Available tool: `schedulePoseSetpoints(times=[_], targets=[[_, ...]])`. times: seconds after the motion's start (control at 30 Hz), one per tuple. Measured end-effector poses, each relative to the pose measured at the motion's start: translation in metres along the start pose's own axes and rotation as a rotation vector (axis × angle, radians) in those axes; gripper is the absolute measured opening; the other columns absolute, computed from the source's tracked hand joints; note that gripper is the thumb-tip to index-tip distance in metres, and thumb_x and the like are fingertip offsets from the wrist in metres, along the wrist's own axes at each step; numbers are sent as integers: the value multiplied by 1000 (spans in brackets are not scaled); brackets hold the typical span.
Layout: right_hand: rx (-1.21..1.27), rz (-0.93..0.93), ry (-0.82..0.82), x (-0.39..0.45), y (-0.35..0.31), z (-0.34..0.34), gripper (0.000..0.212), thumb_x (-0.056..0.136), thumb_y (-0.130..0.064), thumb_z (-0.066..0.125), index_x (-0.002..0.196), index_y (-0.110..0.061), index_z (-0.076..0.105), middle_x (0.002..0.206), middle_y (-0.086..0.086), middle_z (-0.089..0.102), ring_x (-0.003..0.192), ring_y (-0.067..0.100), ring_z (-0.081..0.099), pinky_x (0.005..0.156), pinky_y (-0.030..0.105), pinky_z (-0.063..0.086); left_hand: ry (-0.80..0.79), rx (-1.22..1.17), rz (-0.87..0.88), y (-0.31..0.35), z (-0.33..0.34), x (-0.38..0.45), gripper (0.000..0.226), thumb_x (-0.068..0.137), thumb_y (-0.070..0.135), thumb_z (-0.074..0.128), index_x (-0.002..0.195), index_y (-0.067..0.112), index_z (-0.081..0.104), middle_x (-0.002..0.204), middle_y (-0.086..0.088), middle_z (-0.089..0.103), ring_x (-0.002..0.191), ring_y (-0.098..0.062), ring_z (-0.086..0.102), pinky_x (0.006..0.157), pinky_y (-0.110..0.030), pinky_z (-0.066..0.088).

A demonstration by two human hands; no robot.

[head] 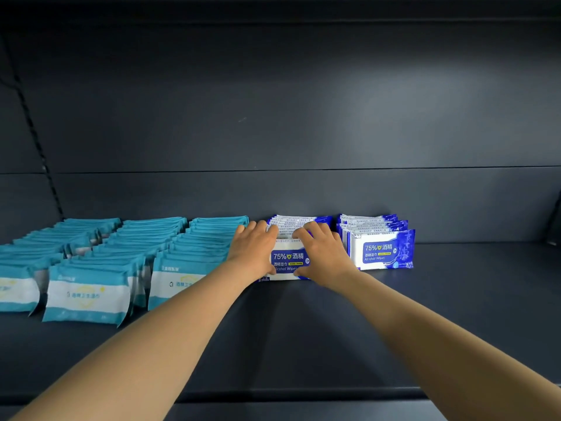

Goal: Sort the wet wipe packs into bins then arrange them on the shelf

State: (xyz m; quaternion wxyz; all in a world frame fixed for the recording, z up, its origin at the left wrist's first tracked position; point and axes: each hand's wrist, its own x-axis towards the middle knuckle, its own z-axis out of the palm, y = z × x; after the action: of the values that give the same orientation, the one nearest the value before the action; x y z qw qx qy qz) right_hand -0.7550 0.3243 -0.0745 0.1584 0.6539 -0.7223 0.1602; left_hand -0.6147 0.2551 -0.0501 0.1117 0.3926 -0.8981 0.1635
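Blue alcohol wipe packs: left hand and right hand grip the row's ends; I'd squeeze evenly so none tip.

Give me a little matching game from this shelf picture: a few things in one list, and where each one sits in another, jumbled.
Things:
1. teal packs
2. blue pack row under the hands
3. blue pack row standing free
4. left hand

Places:
A. farthest right on the shelf
B. filling the left part of the shelf in several rows
C. between the teal packs and the other blue row
D. on the left end of the middle blue row, opposite the right hand

Pairs: 1-B, 2-C, 3-A, 4-D
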Motion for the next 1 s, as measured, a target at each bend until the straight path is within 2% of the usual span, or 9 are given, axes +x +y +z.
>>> schedulePoseSetpoints(times=[0.23, 0.4, 0.57, 1.0], targets=[[-11, 11, -126, 19, 1, 14, 94, 78, -44, 71, 150, -19, 16, 157, 2, 16, 145, 21, 8, 117, 40, 11, 44, 100, 26, 4, 5, 13, 70, 76, 31, 76, 131, 16, 36, 130, -5, 42, 124, -24, 38, 102, -35, 28], [-11, 0, -209, 27, 5, 14, 95, 82, -47, 67, 151, -23, 5, 159, 0, 7, 146, 20, 0, 117, 43, 7, -58, 87, 20, 1, 11, 26, 79, 79, 31, 73, 143, 19, 28, 137, -4, 41, 129, -22, 37, 106, -36, 24], [-12, -14, -244, 25, 8, 7, 96, 82, -47, 66, 151, -24, 3, 159, 1, 5, 146, 22, -1, 117, 43, 7, -160, 83, 37, -1, 9, 28, 89, 80, 36, 72, 148, 19, 17, 146, -4, 35, 136, -23, 32, 112, -39, 19], [-35, -29, -246, 12, 7, -16, 93, 83, -46, 65, 152, -22, 7, 159, 2, 7, 146, 21, 3, 116, 40, 10, -158, 53, 38, -2, -2, 12, 89, 76, 42, 74, 145, 18, 24, 144, -4, 37, 134, -23, 33, 112, -39, 20]])
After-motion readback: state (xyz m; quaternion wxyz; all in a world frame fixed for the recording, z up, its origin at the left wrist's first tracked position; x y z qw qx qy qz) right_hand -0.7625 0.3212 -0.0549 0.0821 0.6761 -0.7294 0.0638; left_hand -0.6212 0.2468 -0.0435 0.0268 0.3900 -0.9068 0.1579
